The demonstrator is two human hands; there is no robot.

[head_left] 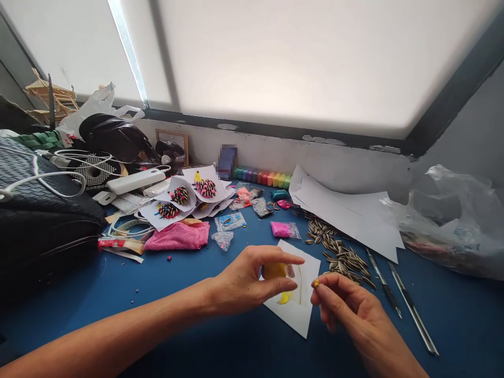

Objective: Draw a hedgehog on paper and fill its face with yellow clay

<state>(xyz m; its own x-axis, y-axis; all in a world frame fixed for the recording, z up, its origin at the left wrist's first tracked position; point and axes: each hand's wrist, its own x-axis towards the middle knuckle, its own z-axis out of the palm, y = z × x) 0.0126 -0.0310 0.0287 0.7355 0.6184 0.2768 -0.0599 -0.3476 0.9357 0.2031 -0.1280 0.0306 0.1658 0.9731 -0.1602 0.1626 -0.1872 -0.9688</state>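
My left hand (pixel 252 275) is held over a white paper card (pixel 303 320), thumb and index finger apart. Behind them its other fingers seem to hold a clear zip bag of yellow clay (pixel 275 270), partly hidden by the hand. A bright yellow clay shape (pixel 285 298) shows on the card just below. To the right, my right hand (pixel 350 312) pinches a tiny bit of yellow clay (pixel 316 283) between thumb and index finger. Striped sunflower seeds (pixel 346 260) lie in a pile just beyond that hand.
Craft knives (pixel 413 310) lie at right, near paper sheets (pixel 346 207) and a plastic bag (pixel 457 226). Ahead are a pink clay bag (pixel 281 229) and a row of coloured clay (pixel 263 177). Decorated cards (pixel 185 197), a pink cloth (pixel 179 236) and a black bag (pixel 47 220) stand left.
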